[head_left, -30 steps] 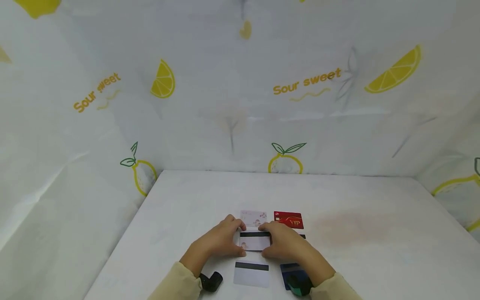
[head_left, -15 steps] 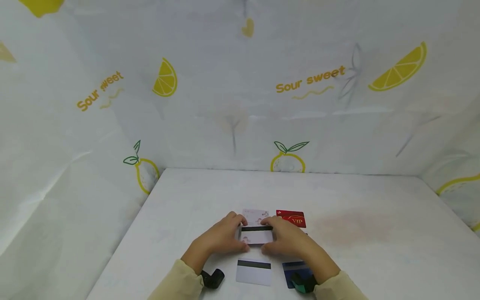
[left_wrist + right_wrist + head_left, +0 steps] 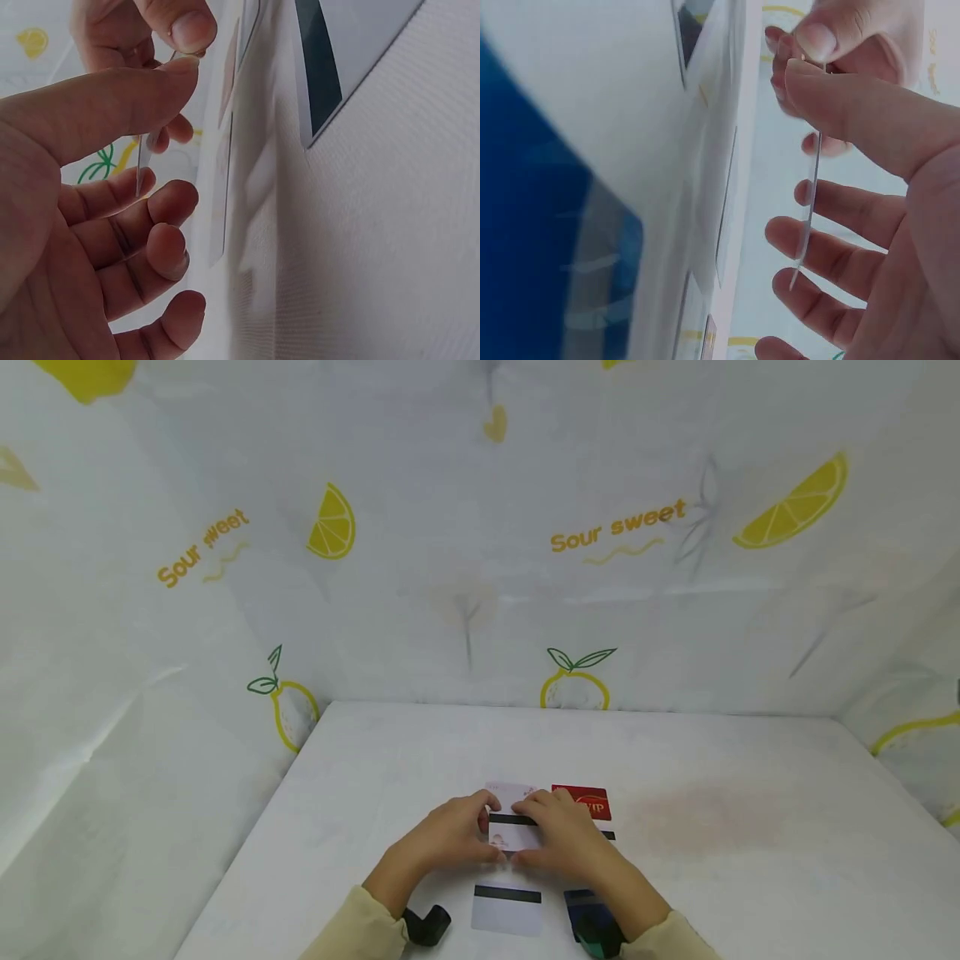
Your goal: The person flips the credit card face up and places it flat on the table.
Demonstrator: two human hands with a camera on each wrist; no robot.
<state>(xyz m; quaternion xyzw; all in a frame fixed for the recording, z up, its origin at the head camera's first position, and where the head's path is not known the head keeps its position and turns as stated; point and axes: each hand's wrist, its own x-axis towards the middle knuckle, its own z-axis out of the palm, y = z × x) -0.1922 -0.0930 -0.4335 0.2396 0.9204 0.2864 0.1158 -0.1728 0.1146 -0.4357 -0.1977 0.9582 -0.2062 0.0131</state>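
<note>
A white card with a black magnetic stripe [image 3: 514,837] and a small pink figure is held off the table between both hands; each wrist view shows it edge-on. My left hand [image 3: 447,833] pinches its left side, thumb along the near edge and fingers at the far edge. On the other side, my right hand [image 3: 564,837] pinches it the same way and covers its right end. The two thumb tips almost meet at the near edge. Below the hands lies a white striped card [image 3: 506,917]; behind them is a pale pink card [image 3: 506,792], partly covered.
A red VIP card [image 3: 597,803] lies behind the right hand, with another striped card [image 3: 610,836] mostly hidden by that hand. A blue card [image 3: 581,903] sits under the right wrist. White table [image 3: 712,760] meets lemon-print sheeting [image 3: 412,610] at the back.
The right hand has shifted slightly left and now covers more of the held card's right end. The thumbs are closer together. The cards on the table stay put.
</note>
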